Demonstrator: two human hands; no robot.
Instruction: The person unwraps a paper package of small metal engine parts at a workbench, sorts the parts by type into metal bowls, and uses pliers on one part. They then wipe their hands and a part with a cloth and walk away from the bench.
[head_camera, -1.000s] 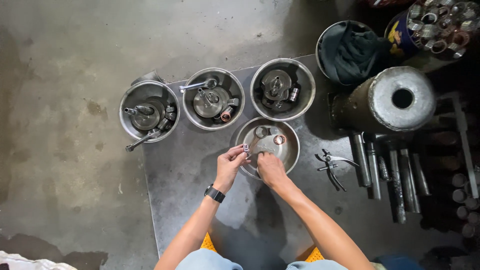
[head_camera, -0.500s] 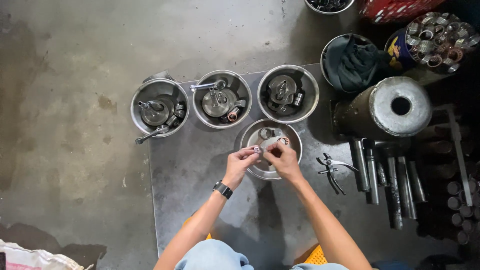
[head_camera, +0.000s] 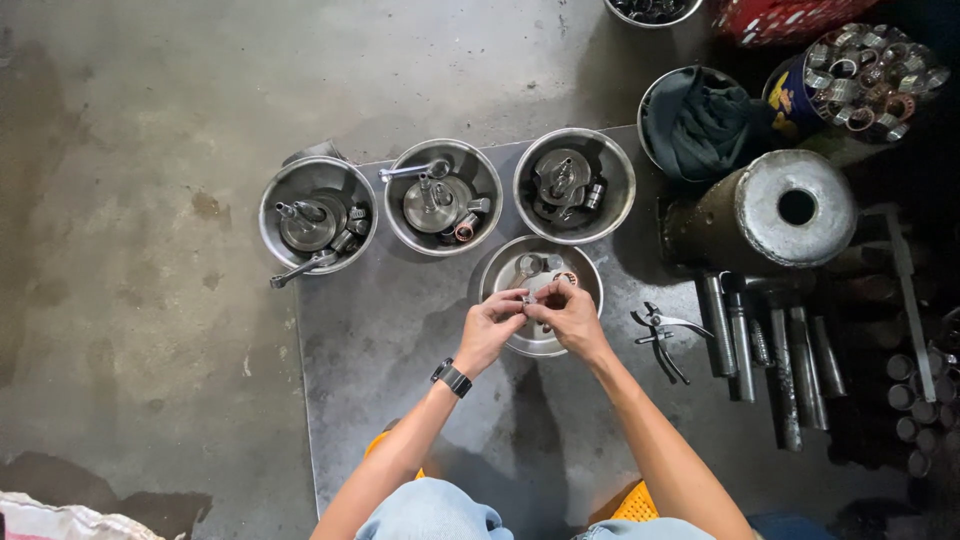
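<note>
**Both hands pinch small part over near bowl**

Left hand (head_camera: 490, 328), black watch (head_camera: 452, 377) on wrist, and right hand (head_camera: 568, 315) meet fingertip to fingertip, fingers curled tight on a small metal part (head_camera: 529, 298); part too small to identify. Hands sit over the near steel bowl (head_camera: 590, 275) on a grey metal sheet (head_camera: 400, 400). Pliers (head_camera: 660, 338) at 3 o'clock of the hands. Three steel bowls of engine parts (head_camera: 445, 198) at 10 to 12 o'clock. Steel cylinder (head_camera: 790, 208) at 2 o'clock, well apart.
</note>
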